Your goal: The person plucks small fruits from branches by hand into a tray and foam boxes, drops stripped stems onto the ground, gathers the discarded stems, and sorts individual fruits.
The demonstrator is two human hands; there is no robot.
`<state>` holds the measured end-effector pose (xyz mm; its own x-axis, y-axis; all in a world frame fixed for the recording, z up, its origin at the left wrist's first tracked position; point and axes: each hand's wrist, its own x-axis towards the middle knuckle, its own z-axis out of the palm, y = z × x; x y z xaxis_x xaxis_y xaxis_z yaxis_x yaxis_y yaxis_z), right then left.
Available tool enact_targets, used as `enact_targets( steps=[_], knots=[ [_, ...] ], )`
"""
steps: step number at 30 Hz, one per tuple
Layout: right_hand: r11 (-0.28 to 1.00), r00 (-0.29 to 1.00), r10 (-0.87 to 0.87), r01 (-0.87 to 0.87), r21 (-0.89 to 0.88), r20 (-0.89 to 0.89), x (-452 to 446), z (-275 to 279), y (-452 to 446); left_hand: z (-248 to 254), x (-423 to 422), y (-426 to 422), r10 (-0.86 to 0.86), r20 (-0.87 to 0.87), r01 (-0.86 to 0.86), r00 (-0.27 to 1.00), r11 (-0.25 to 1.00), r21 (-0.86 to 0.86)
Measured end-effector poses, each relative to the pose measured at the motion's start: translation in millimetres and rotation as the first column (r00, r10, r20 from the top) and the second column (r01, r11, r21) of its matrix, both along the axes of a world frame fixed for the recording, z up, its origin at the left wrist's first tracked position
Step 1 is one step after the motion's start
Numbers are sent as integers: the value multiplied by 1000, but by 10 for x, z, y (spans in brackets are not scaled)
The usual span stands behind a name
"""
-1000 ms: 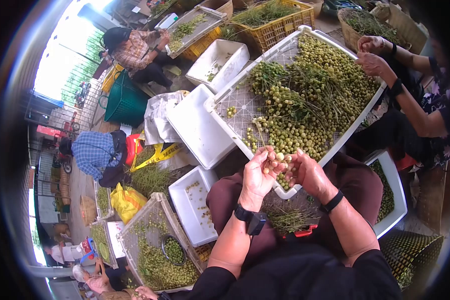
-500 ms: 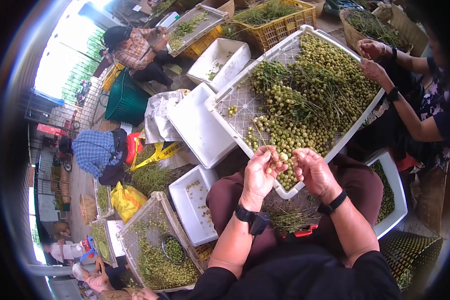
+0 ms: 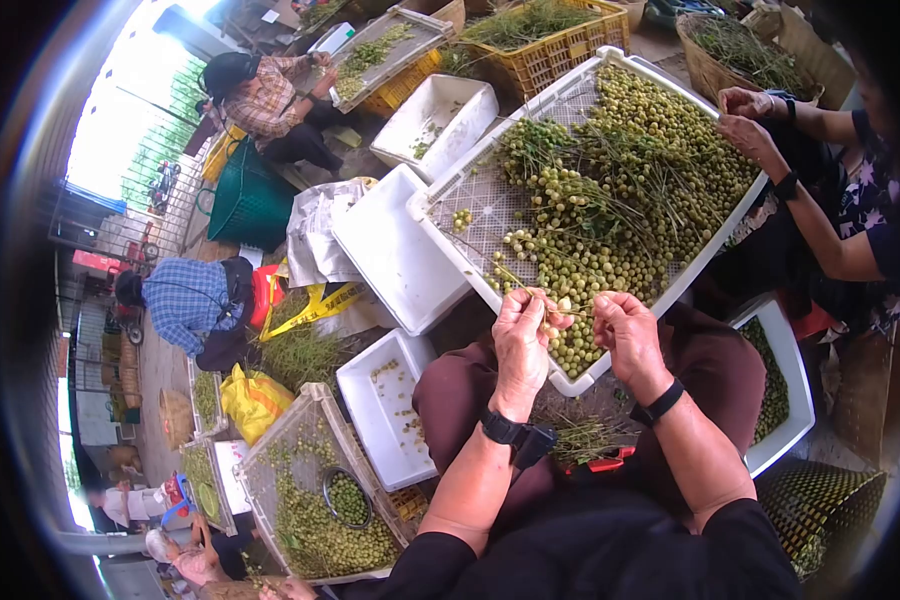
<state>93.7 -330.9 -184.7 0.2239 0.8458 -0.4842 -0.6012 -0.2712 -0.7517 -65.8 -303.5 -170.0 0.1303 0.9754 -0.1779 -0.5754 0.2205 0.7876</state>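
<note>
Above the near corner of a white mesh tray (image 3: 448,238), both hands are close together. My left hand (image 3: 520,345) pinches a thin stem sprig with a few small round pale fruits (image 3: 564,305) at its tip. My right hand (image 3: 630,345) is a short way to the right, its thumb and forefinger pressed together; what lies between them is too small to make out. Below and beyond the hands, the tray carries many loose yellow-green fruits (image 3: 690,130) and a heap of leafy stems (image 3: 610,195).
Across the tray at right, a co-worker's hands (image 3: 755,125) work at its edge. White tubs (image 3: 395,240) stand left, and a white bin of fruits (image 3: 770,385) is by my right knee. Another fruit tray (image 3: 310,500) holds a bowl (image 3: 348,498). Other people sit farther left.
My right hand has shifted slightly right, away from my left, widening the gap between them. My left hand still holds the sprig, turned a little.
</note>
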Motion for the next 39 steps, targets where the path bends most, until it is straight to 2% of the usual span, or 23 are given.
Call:
enact_targets(
  steps=[3,6,9,10,13,15,20,21,26,30,39],
  knots=[
    [1000,999,18,-18,4,26,-5,-66,-5,1,7,-5,40,2,-40,999,999,23],
    [1000,983,16,-13,18,-182,125,-72,3,29,-97,58,142,9,-142,990,990,8],
    [993,955,87,-60,104,-284,205,86,8,62,-187,93,125,42,-123,991,991,-62],
    [991,965,109,-88,98,-239,193,138,9,49,-194,87,82,78,-78,994,995,-56],
    [990,958,143,-141,28,-249,122,95,-1,32,-179,62,2,160,11,987,997,-77],
    [965,927,244,-262,-26,-283,88,-46,-10,34,-188,53,-31,196,49,980,995,-89],
    [935,869,350,-349,69,-349,-20,154,-85,9,-191,41,-106,197,120,975,991,-61],
    [936,882,351,-344,78,-314,-16,149,-82,10,-188,39,-119,192,131,974,990,-50],
    [958,933,284,-268,100,-222,24,92,-76,52,-162,41,-65,135,73,989,996,-59],
    [978,943,188,-153,144,-275,89,140,-33,14,-174,63,5,127,3,992,998,-65],
    [943,915,318,-278,182,-250,96,224,-73,6,-168,70,30,116,-22,993,997,-67]
  ],
)
